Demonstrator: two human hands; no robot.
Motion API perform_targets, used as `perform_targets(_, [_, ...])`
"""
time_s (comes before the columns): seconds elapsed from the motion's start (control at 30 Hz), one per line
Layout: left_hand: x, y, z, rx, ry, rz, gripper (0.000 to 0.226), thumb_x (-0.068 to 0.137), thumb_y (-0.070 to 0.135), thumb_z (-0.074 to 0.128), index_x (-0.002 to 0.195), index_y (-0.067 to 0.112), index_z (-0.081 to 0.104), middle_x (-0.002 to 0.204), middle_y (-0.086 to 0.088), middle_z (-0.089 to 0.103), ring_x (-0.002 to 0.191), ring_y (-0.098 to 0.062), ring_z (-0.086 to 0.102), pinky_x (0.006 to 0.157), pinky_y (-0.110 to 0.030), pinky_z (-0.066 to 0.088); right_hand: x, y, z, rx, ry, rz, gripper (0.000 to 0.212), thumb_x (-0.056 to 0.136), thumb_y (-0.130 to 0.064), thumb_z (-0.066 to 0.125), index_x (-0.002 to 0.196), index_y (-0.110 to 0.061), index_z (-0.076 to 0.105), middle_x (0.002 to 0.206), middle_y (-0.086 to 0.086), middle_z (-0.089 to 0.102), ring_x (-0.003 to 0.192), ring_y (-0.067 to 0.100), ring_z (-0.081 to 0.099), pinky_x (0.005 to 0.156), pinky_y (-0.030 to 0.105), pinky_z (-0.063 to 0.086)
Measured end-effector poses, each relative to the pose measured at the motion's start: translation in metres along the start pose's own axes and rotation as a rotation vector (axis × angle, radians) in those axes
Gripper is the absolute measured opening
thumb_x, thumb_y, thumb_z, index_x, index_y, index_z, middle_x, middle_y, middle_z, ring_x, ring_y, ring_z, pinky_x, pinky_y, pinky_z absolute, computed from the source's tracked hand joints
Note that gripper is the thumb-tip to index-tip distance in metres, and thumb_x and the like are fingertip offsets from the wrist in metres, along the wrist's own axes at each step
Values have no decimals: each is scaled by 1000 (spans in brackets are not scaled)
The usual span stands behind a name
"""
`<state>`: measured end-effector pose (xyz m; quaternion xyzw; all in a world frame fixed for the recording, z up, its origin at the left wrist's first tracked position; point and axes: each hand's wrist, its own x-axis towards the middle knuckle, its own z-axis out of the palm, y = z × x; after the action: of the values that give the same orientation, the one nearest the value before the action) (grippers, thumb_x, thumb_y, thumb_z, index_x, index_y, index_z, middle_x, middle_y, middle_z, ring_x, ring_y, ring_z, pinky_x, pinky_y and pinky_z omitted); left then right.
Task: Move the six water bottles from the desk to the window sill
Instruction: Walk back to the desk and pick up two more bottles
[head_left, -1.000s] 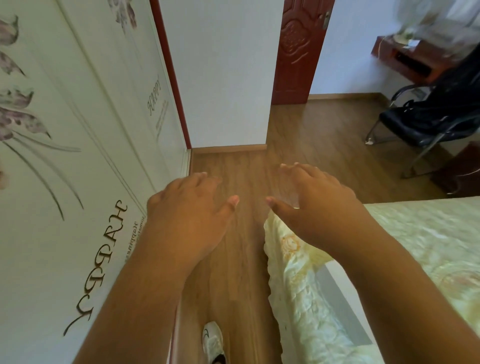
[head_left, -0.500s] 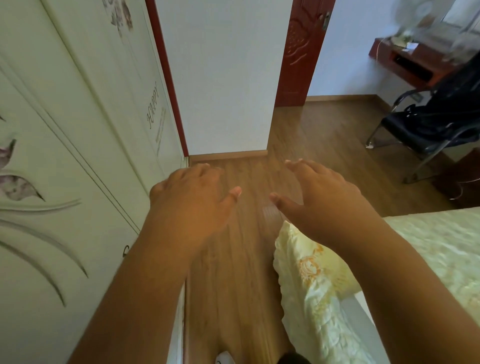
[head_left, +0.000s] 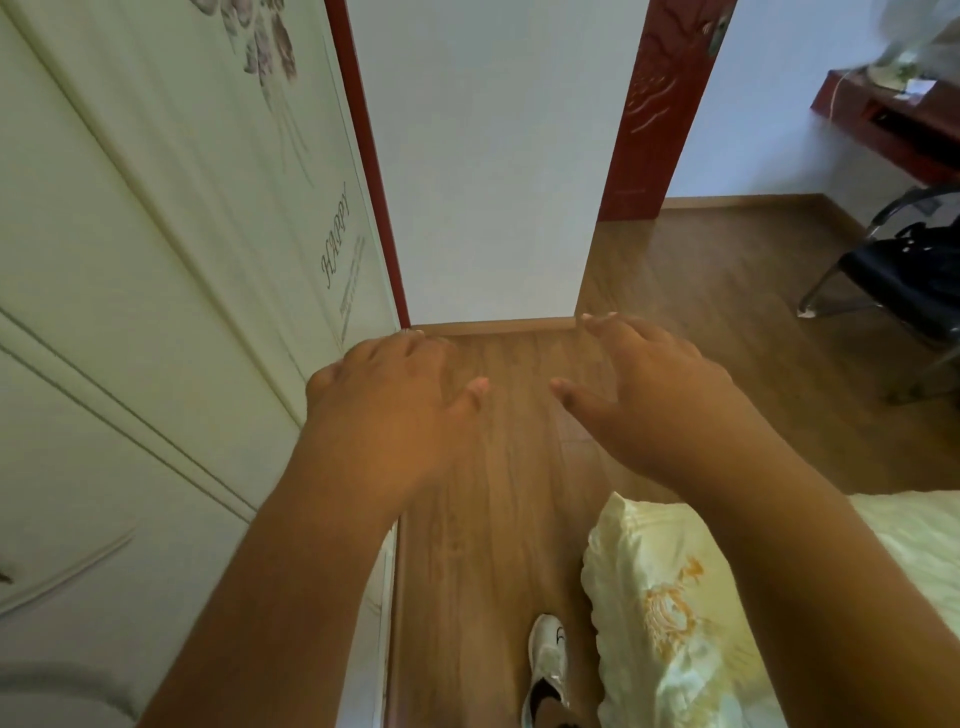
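Floor (head_left: 498, 467): brown wood planks, running ahead between the wardrobe and the bed toward a white wall.
Wardrobe (head_left: 156, 312): pale doors along the left edge, printed with flowers and the word "HAPPY", a dark red strip at the far end.
White wall (head_left: 488, 156): straight ahead, with a wooden skirting board at its foot.
Bed (head_left: 727, 623): lower right, under a cream quilted cover with an orange embroidered motif near the corner.
Door (head_left: 660, 104): dark red and carved, to the right of the white wall.
Counter (head_left: 883, 119): dark red, far upper right; what stands on it is too blurred to tell, and no water bottles can be made out there.
Chair (head_left: 904, 280): black seat on a metal frame, below the counter at the right edge.
Left hand (head_left: 395, 415): held out palm down over the floor, fingers loosely spread, holding nothing.
Right hand (head_left: 654, 400): held out likewise, palm down, fingers spread, empty; the two hands are apart with bare floor between the thumbs.
Shoe (head_left: 548, 670): white, on the floor at the bottom edge, just beside the bed.
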<state>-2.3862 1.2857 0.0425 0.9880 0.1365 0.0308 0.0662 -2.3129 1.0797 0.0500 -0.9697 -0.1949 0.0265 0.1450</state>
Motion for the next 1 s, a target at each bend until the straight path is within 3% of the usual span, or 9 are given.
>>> perform_targets(0.67, [197,62,1,4,30,-101,64,92,72,25,146,39,34,153,11,37,140,-18,33,108,-49,32,207,76,-37,73,-26,-99,73,92,-69,46,154,-36,25,161,-10,29,146,18,31,117,49,30])
perform_targets(1.0, [291,71,22,-47,-32,-5,63,92,71,25,147,41,31,155,11,33,142,-18,30,110,-50,29,278,106,-29,13,-4,47,75,89,-74,44,153,-40,24,160,-11,30,146,18,32,116,50,31])
